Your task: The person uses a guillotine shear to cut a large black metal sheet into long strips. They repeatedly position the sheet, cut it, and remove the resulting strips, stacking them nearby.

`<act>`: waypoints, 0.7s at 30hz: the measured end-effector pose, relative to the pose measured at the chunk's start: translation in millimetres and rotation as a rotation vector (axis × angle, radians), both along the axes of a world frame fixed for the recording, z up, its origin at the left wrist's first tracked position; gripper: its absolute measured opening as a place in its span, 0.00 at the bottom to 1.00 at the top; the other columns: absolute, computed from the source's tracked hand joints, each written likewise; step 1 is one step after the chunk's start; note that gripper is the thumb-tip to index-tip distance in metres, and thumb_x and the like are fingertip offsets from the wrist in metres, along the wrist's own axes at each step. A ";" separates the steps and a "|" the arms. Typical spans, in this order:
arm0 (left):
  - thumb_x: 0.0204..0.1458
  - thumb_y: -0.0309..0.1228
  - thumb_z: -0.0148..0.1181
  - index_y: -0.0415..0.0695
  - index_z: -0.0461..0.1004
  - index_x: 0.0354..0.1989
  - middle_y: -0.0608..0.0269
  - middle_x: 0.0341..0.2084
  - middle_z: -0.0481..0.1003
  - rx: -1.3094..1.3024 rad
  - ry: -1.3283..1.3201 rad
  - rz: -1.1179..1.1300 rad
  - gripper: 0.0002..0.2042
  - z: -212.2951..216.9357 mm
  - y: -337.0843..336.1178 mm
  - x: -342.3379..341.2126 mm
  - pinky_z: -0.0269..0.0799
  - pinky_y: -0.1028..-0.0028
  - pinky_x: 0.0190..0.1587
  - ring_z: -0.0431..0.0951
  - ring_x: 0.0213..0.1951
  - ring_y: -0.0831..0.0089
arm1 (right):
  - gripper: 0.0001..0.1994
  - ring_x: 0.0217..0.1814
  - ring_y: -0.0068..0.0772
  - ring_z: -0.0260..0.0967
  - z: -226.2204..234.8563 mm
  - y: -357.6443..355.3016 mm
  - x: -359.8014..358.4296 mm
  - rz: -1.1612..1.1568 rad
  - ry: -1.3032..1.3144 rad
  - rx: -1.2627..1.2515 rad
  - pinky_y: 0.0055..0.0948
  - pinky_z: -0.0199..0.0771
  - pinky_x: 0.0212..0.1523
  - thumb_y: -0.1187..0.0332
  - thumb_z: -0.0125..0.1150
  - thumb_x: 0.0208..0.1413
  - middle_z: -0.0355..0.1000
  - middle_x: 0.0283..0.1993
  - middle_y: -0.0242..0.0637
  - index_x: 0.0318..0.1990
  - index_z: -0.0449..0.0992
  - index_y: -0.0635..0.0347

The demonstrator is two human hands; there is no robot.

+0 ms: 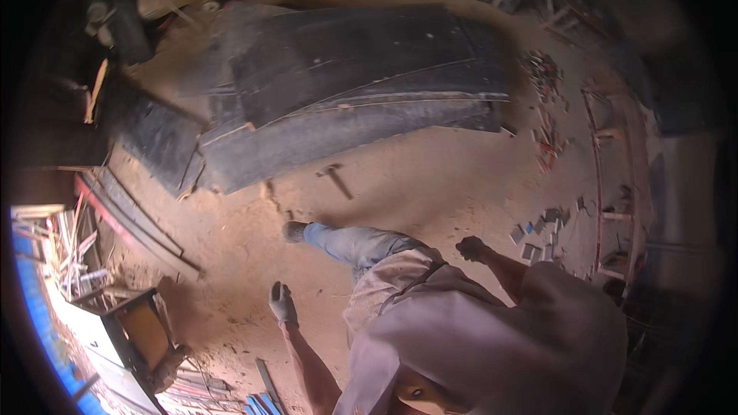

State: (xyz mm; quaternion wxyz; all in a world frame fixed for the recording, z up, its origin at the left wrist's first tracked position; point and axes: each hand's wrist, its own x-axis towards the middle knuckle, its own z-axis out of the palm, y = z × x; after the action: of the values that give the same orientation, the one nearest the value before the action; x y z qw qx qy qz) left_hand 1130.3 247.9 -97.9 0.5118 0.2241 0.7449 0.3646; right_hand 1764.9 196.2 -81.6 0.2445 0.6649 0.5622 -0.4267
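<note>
My left hand [283,304], in a pale grey glove with darker fingertips, hangs over the dirt floor on the left of my body. Its fingers are loosely curled, with nothing visible in them. On the other side my right hand [473,249], in a dark glove, is held out from my body and closed like a fist; no object shows in it. Neither hand touches anything. A hammer [335,180] lies on the floor ahead of my outstretched leg [346,244]. Beyond it, large dark panels [350,61] are stacked flat and overlap unevenly.
Another dark board [157,132] leans low at the left, near curved long strips [138,227]. Small blocks [542,234] and wood scraps [547,138] are scattered at the right beside a metal frame [596,177]. A box-like white-sided unit [115,353] stands at lower left among sticks.
</note>
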 end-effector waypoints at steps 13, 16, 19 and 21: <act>0.56 0.35 0.59 0.46 0.76 0.41 0.68 0.27 0.74 -0.638 -0.111 -0.013 0.08 -22.5 -103.9 302.4 0.63 0.77 0.20 0.74 0.25 0.75 | 0.17 0.35 0.38 0.74 -35.4 92.6 317.2 -0.453 -0.045 0.390 0.38 0.71 0.35 0.57 0.50 0.60 0.76 0.33 0.41 0.35 0.77 0.62; 0.57 0.33 0.58 0.47 0.75 0.43 0.67 0.29 0.74 -0.693 -0.077 0.115 0.08 -15.7 -60.5 384.9 0.62 0.77 0.20 0.74 0.25 0.75 | 0.18 0.47 0.46 0.75 -77.8 210.0 444.2 -0.501 -0.024 0.501 0.42 0.72 0.42 0.56 0.48 0.62 0.77 0.45 0.46 0.39 0.77 0.63; 0.58 0.31 0.58 0.46 0.73 0.47 0.66 0.31 0.74 -0.533 0.024 0.247 0.10 -6.1 3.9 500.1 0.63 0.82 0.24 0.74 0.27 0.77 | 0.19 0.55 0.48 0.71 -139.7 358.4 553.0 -0.474 -0.031 0.636 0.42 0.73 0.50 0.56 0.47 0.63 0.73 0.54 0.49 0.49 0.73 0.62; 0.58 0.32 0.59 0.44 0.72 0.52 0.62 0.33 0.77 -0.551 0.020 0.041 0.14 -11.4 68.0 580.0 0.71 0.78 0.33 0.77 0.34 0.73 | 0.22 0.60 0.52 0.67 -187.5 459.5 611.3 -0.607 -0.026 0.613 0.41 0.72 0.55 0.55 0.48 0.63 0.71 0.57 0.52 0.57 0.68 0.63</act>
State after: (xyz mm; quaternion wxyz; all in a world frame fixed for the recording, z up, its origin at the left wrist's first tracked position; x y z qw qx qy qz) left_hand 1710.2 315.9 -109.2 0.5384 0.0650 0.8255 0.1563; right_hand 2376.2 655.7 -269.1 -0.0939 0.8474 0.4388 -0.2839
